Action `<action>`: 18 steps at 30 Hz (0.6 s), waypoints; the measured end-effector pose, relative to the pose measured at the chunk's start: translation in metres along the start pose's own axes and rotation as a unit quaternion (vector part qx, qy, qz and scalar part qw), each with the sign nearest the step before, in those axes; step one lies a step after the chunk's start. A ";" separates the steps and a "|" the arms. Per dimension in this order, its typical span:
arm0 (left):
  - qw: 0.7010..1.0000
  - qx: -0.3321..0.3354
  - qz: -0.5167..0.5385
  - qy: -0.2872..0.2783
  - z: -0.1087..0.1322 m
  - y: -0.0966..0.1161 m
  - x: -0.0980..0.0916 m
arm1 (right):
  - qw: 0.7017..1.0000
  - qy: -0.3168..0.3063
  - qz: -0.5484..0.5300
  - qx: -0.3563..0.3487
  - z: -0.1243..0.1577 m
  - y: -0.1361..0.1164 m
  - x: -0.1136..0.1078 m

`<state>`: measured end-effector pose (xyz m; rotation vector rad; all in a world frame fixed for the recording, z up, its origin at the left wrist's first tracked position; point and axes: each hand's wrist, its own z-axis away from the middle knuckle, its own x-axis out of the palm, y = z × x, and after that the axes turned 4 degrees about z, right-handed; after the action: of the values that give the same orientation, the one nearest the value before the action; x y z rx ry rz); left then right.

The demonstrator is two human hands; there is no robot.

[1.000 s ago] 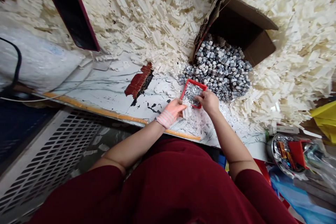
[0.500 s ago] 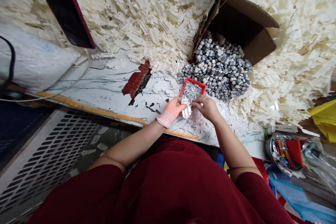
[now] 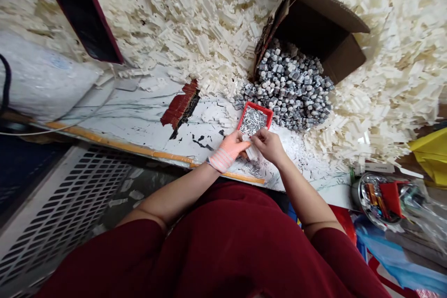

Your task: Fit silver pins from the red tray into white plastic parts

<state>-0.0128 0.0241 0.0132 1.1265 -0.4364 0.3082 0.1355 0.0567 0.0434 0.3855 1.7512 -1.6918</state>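
Observation:
My left hand (image 3: 231, 145), with a pink striped band on the wrist, is shut on a white plastic part (image 3: 253, 151) just below the tray's near edge. My right hand (image 3: 268, 145) meets it there, its fingertips pinching the top of that part. Whether they also hold a small pin is too small to tell. A red tray (image 3: 254, 105) full of short silver metal pins (image 3: 253, 120) lies just beyond both hands. A few loose pins (image 3: 253, 169) lie on the table below my hands.
A heap of grey metal-capped parts (image 3: 289, 88) spills from a cardboard box (image 3: 319, 23) behind the tray. White plastic pieces (image 3: 181, 23) are piled around them. Also here are a scuffed white tabletop (image 3: 139, 121), a dark tablet (image 3: 80, 14), a metal grille (image 3: 70, 205) and a bowl of red-handled items (image 3: 379, 198).
My right hand has moved left and now pinches the top of the white part. The hands are closer together, and the view has shifted slightly.

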 end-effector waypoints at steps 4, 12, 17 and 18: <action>1.000 0.004 0.001 -0.027 0.006 0.005 0.001 | 0.961 -0.100 -0.231 0.110 0.005 0.009 -0.001; 0.999 -0.025 -0.021 -0.021 0.011 0.004 0.010 | 0.905 -0.116 -0.358 0.198 0.012 0.027 -0.004; 0.999 -0.049 0.011 -0.014 0.010 -0.005 0.004 | 0.998 0.046 0.006 0.042 0.036 0.049 -0.038; 0.998 -0.055 0.009 -0.015 0.011 -0.007 0.002 | 0.994 0.066 0.086 0.020 0.045 0.055 -0.044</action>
<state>-0.0102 0.0114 0.0129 1.0220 -0.4850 0.2794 0.2136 0.0296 0.0314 0.6604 1.7245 -1.6119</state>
